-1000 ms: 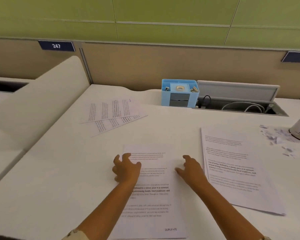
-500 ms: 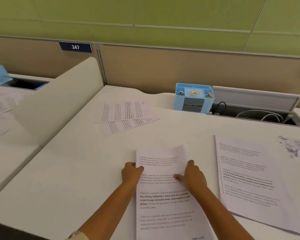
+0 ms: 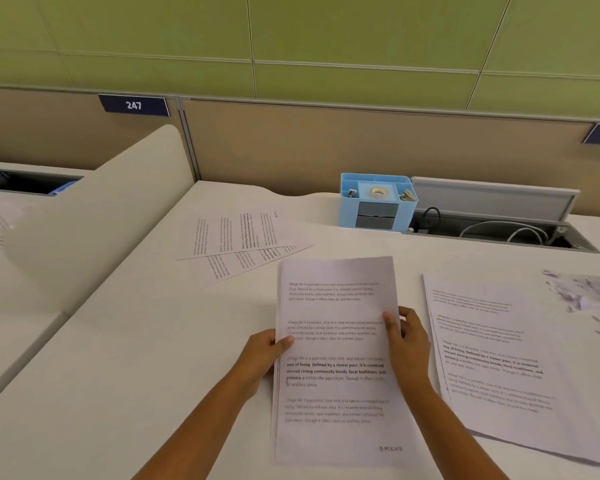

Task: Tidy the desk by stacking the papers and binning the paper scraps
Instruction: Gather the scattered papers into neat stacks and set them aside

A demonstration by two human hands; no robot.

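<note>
Both hands now off flat: left hand [image 3: 262, 355] and right hand [image 3: 407, 337] pinch opposite edges of the printed sheets [image 3: 336, 362], lifted from mid-desk [image 3: 118, 375]. Stacking underway; scraps [image 3: 575, 292] far right, unbinned.

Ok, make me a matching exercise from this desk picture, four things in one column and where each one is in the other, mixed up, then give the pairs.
Things:
1. held papers
2. blue organiser
3. paper scraps
4. fanned sheets

Places:
A. far left part of the desk, lying sideways
B. right edge of the picture, loose on the desk
C. gripped at both side edges by the left hand and right hand
D. at the back, beside the open cable tray

Pairs: 1-C, 2-D, 3-B, 4-A
</note>
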